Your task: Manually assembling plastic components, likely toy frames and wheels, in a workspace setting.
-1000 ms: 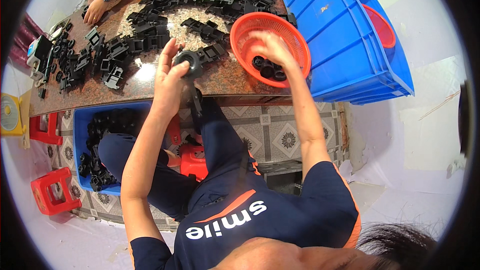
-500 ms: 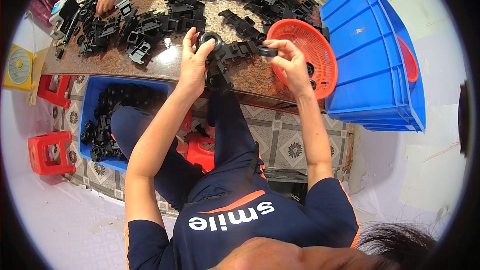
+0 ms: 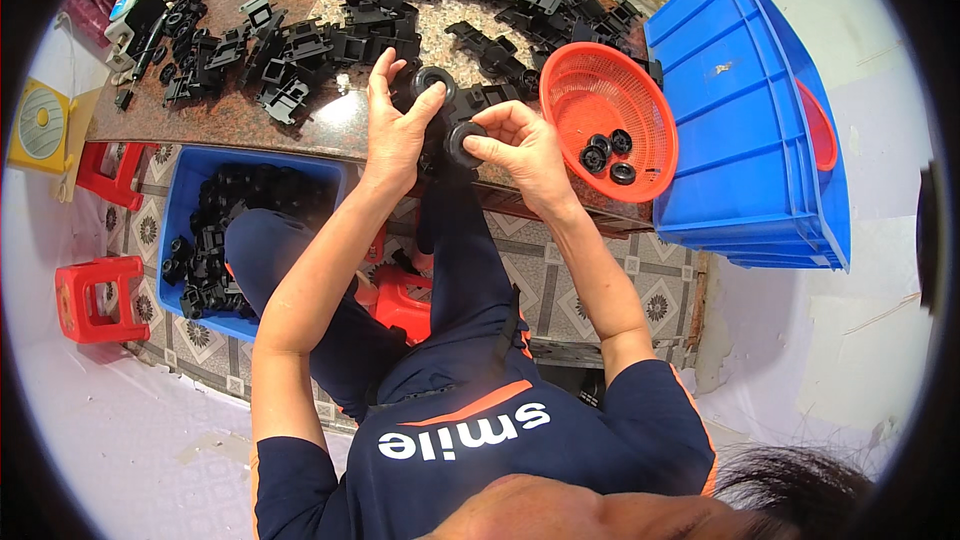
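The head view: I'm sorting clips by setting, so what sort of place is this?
Probably a small hand-assembly workshop: black frames crowd the speckled table, black wheels lie in a red basket, and a blue bin of black parts stands on the patterned floor.

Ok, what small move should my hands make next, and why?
I'd probably press the lower wheel onto the black part: your right hand pinches it close against that part, your left hand holds the part by the upper wheel. Seating isn't visible.

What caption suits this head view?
Left hand holds a black part; right hand holds a wheel beside it, near a red basket.
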`<state>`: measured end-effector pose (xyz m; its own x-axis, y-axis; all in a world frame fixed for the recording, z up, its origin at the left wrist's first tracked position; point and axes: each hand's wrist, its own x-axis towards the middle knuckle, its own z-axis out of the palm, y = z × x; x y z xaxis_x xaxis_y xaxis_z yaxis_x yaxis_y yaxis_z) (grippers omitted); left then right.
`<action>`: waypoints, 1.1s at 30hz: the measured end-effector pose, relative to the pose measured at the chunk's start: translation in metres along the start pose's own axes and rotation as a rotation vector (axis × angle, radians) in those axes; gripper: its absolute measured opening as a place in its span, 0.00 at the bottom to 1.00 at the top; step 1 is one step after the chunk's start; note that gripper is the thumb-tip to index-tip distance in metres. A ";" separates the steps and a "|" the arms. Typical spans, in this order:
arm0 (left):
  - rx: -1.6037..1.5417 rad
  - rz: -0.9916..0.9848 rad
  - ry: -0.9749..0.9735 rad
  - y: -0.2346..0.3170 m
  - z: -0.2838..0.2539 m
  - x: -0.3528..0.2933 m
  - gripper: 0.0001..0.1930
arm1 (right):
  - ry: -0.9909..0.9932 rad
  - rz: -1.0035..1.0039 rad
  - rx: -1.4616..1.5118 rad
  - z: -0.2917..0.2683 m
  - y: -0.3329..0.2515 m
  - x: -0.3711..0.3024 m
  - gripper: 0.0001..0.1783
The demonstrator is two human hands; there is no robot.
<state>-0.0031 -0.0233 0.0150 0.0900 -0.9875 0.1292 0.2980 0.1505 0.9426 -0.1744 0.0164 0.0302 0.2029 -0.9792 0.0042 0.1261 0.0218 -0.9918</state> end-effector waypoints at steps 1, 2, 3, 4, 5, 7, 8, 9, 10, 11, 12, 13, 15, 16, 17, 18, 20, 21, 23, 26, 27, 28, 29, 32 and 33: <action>-0.108 -0.072 -0.003 0.005 0.004 -0.005 0.43 | 0.002 0.001 -0.001 0.000 0.002 -0.001 0.17; -0.215 -0.137 -0.006 0.012 0.006 -0.007 0.43 | -0.018 0.072 -0.004 0.003 0.004 0.000 0.20; -0.216 -0.132 -0.005 0.010 0.006 -0.007 0.43 | -0.040 0.145 -0.007 0.006 0.004 0.000 0.23; -0.209 -0.110 -0.029 0.006 0.004 -0.007 0.45 | -0.087 0.249 0.089 0.009 0.004 -0.004 0.29; -0.198 -0.078 -0.043 0.007 0.000 -0.005 0.46 | -0.099 0.254 0.147 0.014 0.004 -0.006 0.30; -0.003 0.002 -0.112 0.010 -0.005 -0.001 0.50 | -0.089 0.234 0.216 0.019 0.009 -0.004 0.32; 0.169 0.078 -0.138 0.004 -0.016 0.004 0.49 | -0.077 0.203 0.231 0.022 0.012 0.001 0.33; 0.358 0.148 -0.240 0.014 -0.014 0.006 0.54 | 0.022 0.210 0.171 0.024 -0.013 -0.005 0.34; 0.358 0.141 -0.382 0.023 -0.010 0.005 0.60 | 0.067 0.034 0.096 0.017 -0.006 0.000 0.35; 0.089 -0.147 -0.563 0.032 -0.003 0.001 0.60 | 0.099 -0.038 0.075 0.011 -0.003 0.003 0.37; 0.154 -0.010 -0.560 0.013 -0.003 0.001 0.59 | 0.088 -0.075 0.068 0.011 0.005 0.008 0.40; 0.238 0.168 -0.490 0.000 -0.001 -0.003 0.57 | 0.072 -0.100 0.099 0.013 0.010 0.009 0.42; 0.403 0.420 -0.418 0.007 0.000 -0.013 0.54 | 0.072 -0.221 0.180 0.020 0.016 0.006 0.41; 0.459 0.482 -0.404 0.017 -0.003 -0.018 0.53 | 0.077 -0.259 0.225 0.030 0.009 0.004 0.40; 0.426 0.508 -0.397 0.026 -0.005 -0.020 0.53 | 0.080 -0.278 0.233 0.036 0.006 0.004 0.40; 0.392 0.535 -0.392 0.033 -0.007 -0.021 0.53 | 0.085 -0.299 0.241 0.041 0.002 0.005 0.39; 0.383 0.601 -0.349 0.049 -0.017 -0.024 0.53 | -0.034 -0.345 0.184 0.047 -0.010 0.010 0.42; 0.394 0.593 -0.311 0.062 -0.023 -0.027 0.54 | -0.080 -0.307 0.184 0.060 -0.026 0.010 0.44; 0.419 0.610 -0.207 0.098 -0.041 -0.038 0.51 | -0.216 -0.258 0.190 0.081 -0.043 0.016 0.49; 0.041 0.226 -0.061 0.115 -0.096 -0.061 0.47 | -0.673 -0.196 0.317 0.110 -0.052 0.044 0.47; 0.037 0.266 0.093 0.125 -0.118 -0.071 0.44 | -0.631 -0.182 0.120 0.115 -0.045 0.054 0.41; 0.291 0.422 0.286 0.103 -0.160 -0.067 0.41 | -0.579 -0.172 -0.087 0.115 -0.034 0.063 0.35; 0.216 0.370 0.427 0.100 -0.184 -0.068 0.40 | -0.500 -0.210 -0.314 0.112 -0.016 0.073 0.24; 0.115 0.208 0.733 0.031 -0.309 -0.078 0.43 | -0.457 -0.286 -0.661 0.126 0.025 0.093 0.24; 0.147 0.091 0.737 0.010 -0.339 -0.086 0.44 | -0.437 -0.386 -0.722 0.131 0.035 0.101 0.22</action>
<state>0.3142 0.0789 -0.0905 0.7359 -0.6768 0.0181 0.1336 0.1714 0.9761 -0.0222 -0.0549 0.0125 0.6393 -0.7261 0.2529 -0.3442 -0.5644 -0.7503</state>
